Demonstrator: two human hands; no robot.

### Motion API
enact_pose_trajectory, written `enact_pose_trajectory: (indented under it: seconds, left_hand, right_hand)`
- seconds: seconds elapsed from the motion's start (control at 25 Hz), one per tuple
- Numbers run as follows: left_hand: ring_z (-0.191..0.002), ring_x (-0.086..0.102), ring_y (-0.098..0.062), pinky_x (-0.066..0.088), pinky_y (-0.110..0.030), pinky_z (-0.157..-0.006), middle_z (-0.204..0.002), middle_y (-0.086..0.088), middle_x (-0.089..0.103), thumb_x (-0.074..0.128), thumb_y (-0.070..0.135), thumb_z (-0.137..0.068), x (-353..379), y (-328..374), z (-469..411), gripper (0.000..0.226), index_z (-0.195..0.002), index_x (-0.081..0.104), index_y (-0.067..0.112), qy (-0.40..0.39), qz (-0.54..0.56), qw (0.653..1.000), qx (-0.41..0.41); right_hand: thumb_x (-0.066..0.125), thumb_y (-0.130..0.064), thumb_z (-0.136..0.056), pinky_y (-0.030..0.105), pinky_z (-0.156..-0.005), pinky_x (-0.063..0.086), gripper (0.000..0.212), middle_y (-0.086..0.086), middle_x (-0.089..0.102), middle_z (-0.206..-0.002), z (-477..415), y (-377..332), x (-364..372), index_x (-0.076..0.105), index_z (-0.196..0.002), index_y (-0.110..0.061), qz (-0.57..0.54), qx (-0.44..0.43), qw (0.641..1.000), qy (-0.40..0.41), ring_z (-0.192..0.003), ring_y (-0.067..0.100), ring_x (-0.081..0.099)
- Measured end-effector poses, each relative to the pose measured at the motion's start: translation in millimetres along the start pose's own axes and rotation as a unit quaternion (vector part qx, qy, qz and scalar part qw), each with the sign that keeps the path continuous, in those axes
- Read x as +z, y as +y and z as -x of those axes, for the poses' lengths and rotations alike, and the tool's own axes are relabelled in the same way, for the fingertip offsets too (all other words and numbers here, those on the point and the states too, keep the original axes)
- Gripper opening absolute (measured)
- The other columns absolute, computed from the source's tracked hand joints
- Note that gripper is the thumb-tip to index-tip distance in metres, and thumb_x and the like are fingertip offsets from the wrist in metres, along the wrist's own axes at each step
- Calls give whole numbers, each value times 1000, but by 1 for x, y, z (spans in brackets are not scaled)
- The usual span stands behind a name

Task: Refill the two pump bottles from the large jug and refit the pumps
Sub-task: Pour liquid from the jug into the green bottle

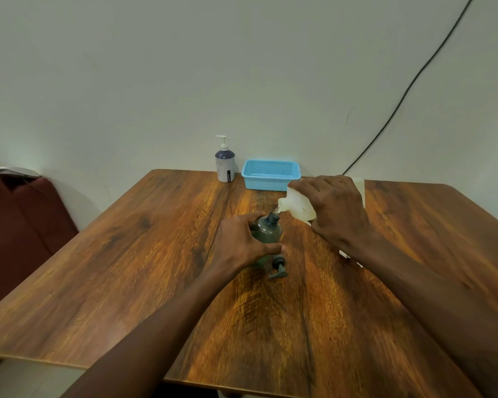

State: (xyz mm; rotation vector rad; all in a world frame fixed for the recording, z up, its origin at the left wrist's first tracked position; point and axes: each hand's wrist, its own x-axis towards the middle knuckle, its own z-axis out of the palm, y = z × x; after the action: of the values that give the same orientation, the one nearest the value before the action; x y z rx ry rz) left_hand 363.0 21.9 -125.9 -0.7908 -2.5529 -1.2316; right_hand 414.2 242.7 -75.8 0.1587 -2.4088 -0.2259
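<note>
Over the table [156, 254], hands steady bottle [266, 232] and tip jug [298, 206].

Both forearms are bare up to the frame edge, no sleeve showing; the left hand [239, 242] and right hand [335, 211] wear no gloves, rings or watch

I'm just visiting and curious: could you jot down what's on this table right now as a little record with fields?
left hand: steadies the grey bottle, neck open
right hand: tilts the translucent jug, spout at that neck
grey pump: lies on the table beside the bottle
white pump bottle: upright by the wall, pump fitted
blue basket: beside it
</note>
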Motion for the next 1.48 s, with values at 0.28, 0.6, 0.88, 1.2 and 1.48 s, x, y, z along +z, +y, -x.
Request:
enact_pose_trajectory:
  seconds: [0.28,0.6,0.88,1.2,1.48]
  left_hand:
    - [-96,61,0,49,-16,-81,-121,5,74,91,61,-59,1,-1,1,87,-135,65,28,1,-4,1000,3]
    - [-96,60,2,49,-16,-81,-119,7,74,92,59,-60,-2,4,2,82,-133,66,30,-3,2,1000,1]
    - [-96,57,1,42,-9,-76,-122,6,73,92,55,-62,-3,6,4,82,-135,65,28,-10,1,1000,-5]
    - [-96,55,2,38,-7,-72,-123,5,72,92,55,-63,-2,9,5,81,-135,64,29,-15,-5,1000,-13]
    - [-93,54,5,34,-3,-70,-122,7,73,91,55,-65,-3,10,7,78,-134,65,29,-17,-8,1000,-6]
  right_hand:
    - [91,-24,-65,54,-101,48,84,8,68,-133,1,2,-1,56,-141,-23,-1,1,1000,-1,-120,33,63]
    - [93,-22,-61,55,-100,48,86,8,69,-131,1,1,-2,58,-139,-23,-4,-3,1000,2,-118,34,64]
    - [93,-19,-59,56,-99,48,87,9,69,-130,0,1,-4,59,-139,-22,-1,-3,1000,9,-117,35,64]
    - [94,-22,-61,57,-101,47,86,9,69,-131,2,1,-4,59,-139,-23,0,-5,1000,3,-118,35,64]
    - [94,-21,-59,57,-101,47,87,10,69,-130,3,2,-5,59,-138,-23,2,-5,1000,4,-118,35,64]
